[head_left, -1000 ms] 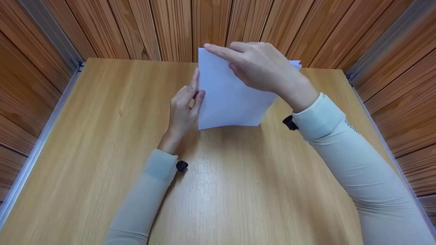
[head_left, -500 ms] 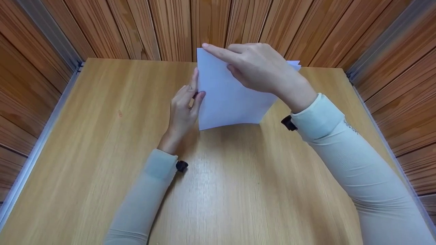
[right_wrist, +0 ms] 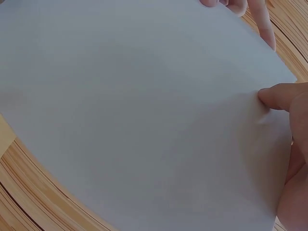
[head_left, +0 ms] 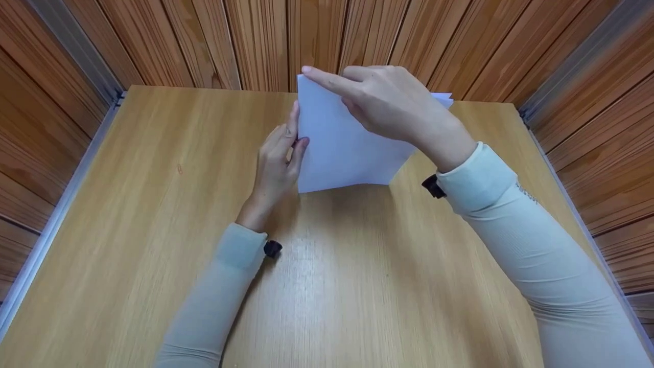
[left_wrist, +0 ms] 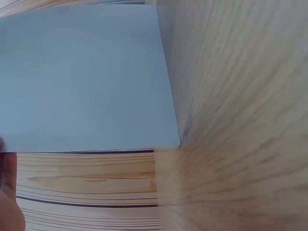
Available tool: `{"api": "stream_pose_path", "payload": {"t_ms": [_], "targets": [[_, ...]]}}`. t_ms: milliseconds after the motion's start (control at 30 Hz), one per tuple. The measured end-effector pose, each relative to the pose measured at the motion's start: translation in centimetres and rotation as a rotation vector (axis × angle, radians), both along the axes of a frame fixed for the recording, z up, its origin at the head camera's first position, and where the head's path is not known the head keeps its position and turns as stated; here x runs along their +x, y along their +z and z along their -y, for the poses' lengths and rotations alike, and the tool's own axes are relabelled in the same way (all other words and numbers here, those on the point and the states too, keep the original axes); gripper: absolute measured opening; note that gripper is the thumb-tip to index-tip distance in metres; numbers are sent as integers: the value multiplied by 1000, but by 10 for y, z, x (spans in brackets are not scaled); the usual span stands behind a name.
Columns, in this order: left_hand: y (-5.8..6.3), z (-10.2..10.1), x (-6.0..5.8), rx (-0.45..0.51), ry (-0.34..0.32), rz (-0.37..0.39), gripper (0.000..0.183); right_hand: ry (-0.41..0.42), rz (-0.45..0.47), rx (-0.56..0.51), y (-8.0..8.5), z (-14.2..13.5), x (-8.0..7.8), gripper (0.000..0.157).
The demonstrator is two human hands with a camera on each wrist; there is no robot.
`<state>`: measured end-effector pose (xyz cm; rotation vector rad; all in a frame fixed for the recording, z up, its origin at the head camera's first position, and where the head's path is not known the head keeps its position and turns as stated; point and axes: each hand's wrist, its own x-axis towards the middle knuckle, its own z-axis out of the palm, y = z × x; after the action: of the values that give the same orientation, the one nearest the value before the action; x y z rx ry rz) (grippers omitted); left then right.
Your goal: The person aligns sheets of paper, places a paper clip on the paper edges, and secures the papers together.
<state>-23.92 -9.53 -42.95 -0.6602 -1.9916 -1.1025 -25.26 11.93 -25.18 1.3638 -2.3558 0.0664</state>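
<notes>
White paper (head_left: 342, 153) stands on edge over the far middle of the table; at its upper right corner more than one layer shows. My left hand (head_left: 276, 161) holds the left edge, thumb on the near face and fingers behind. Across the top lies my right hand (head_left: 391, 102), its index finger stretched along the top edge to the left corner. In the right wrist view the right thumb (right_wrist: 276, 97) presses a dent into the paper, pinching it near the edge, while left-hand fingers (right_wrist: 262, 24) show at the far edge. A lower corner of the paper comes close to the tabletop in the left wrist view.
A small orange paper clip (head_left: 179, 169) lies on the wooden table (head_left: 327, 286), left of the paper. Wood-plank walls (head_left: 260, 41) stand behind and on both sides, with metal rails (head_left: 46, 240) along the table's side edges.
The paper has shifted very slightly, its lower edge a little higher and more bent towards the right. Both hands keep their hold in nearly the same places.
</notes>
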Motion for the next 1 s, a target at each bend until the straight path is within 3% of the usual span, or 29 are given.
{"api": "stream_pose_path", "payload": {"t_ms": [200,433,1000], "targets": [[6,0,2,-2,-1,54,59,13,-5,6,0,1,0,62],[7,-1,2,3,3,59,60,28,-3,3,0,2,-1,63],[-1,1,-2,-22,9,70,60,30,22,-11,0,3,-3,61]]}}
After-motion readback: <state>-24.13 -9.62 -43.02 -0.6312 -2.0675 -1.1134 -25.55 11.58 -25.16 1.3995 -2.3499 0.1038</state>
